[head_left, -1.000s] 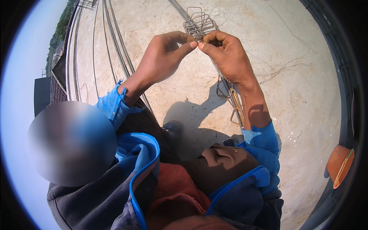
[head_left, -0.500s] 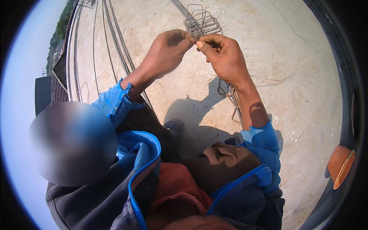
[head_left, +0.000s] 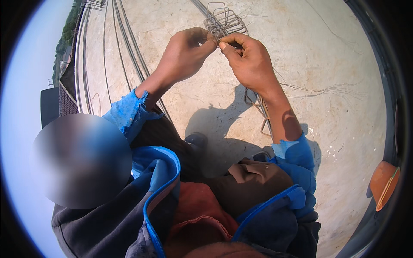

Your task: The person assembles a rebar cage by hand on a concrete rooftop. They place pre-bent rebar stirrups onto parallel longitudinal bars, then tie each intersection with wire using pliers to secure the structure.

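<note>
At the far middle, several bent steel stirrups (head_left: 228,22) hang bunched on a rebar (head_left: 198,6). Both hands meet at the near end of this bunch, fingertips almost touching. My left hand (head_left: 188,53) is closed in a pinch on thin tie wire (head_left: 216,38), of which only a little shows. My right hand (head_left: 250,60) pinches at the same spot with thumb and forefinger; its curled fingers hide most of what they grip. More stirrups (head_left: 251,98) lie along the bar beneath my right wrist.
Long steel bars (head_left: 129,41) run along the pale concrete floor (head_left: 335,142) at left. Loose thin wires (head_left: 322,90) lie right of my right forearm. An orange piece (head_left: 384,185) sits by the dark edge at far right. My shoe (head_left: 195,139) stands below the hands.
Both hands have shifted slightly up and left in the picture, along with the stirrups. They remain pinched together at the bunch.
</note>
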Motion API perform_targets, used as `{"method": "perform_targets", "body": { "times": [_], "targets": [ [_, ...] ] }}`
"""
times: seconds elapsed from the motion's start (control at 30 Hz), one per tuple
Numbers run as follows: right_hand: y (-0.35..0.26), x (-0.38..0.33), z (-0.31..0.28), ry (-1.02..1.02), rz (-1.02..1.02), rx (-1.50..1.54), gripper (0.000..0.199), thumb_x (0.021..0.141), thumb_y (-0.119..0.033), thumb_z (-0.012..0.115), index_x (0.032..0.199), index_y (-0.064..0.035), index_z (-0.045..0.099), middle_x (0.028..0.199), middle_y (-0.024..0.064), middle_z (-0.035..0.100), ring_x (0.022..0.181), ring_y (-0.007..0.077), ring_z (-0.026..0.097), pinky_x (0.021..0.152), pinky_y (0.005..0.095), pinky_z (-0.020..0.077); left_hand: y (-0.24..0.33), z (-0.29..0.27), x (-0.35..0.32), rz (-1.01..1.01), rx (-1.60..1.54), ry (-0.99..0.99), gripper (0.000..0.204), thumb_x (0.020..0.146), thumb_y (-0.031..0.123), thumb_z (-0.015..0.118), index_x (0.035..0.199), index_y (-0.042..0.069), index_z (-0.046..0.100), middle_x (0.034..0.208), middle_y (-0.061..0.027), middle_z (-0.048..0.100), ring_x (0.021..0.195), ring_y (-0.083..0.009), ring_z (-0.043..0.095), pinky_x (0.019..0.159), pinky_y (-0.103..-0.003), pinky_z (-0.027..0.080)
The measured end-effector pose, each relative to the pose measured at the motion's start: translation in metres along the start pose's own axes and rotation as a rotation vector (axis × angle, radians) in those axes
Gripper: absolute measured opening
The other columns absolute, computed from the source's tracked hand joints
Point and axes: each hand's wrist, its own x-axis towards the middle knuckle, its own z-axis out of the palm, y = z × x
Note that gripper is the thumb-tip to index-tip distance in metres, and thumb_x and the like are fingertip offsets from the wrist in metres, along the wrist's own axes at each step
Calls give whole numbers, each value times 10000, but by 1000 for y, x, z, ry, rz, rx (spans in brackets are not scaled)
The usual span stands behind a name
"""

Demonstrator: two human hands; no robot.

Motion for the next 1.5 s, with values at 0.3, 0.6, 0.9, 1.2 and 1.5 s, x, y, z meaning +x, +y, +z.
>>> {"method": "perform_targets", "body": {
  "times": [0.3,0.6,0.9,1.2,1.5],
  "targets": [
    [16,5,45,326,-128,209,166,990,-150,717,999,16,725,794,126,734,688,187,704,643,350,543,0,10,-1,-147,-100,74,265,1018,232,729,1006,-31,703,850,-18,679,704,-55,524,617,-232,435],
    [30,13,31,146,-35,266,230,1030,-222,696,1018,2,745,732,44,688,681,104,645,625,284,493,-7,-1,8,-162,-251,43,232,1032,198,717,1135,-6,755,880,-23,712,606,-22,445,521,-200,331],
    [24,13,40,316,-206,172,195,1017,-194,712,1001,-1,737,760,82,722,699,144,697,649,311,531,-9,1,7,-15,-48,49,291,1046,257,702,1111,-26,716,936,-47,694,725,-67,493,650,-251,413],
    [28,19,29,199,-39,424,226,1040,-202,694,1076,16,744,857,51,740,767,115,688,696,287,538,6,-5,2,-55,-58,-8,298,1074,295,655,1094,1,705,944,-32,671,802,-98,539,706,-272,445],
    [31,14,20,193,-32,334,260,1037,-218,700,1139,15,758,900,66,758,801,122,700,728,291,555,-5,-1,1,-194,-97,-189,304,1077,297,657,1096,-2,711,981,-35,685,924,-111,556,851,-292,465]
  ]
}}
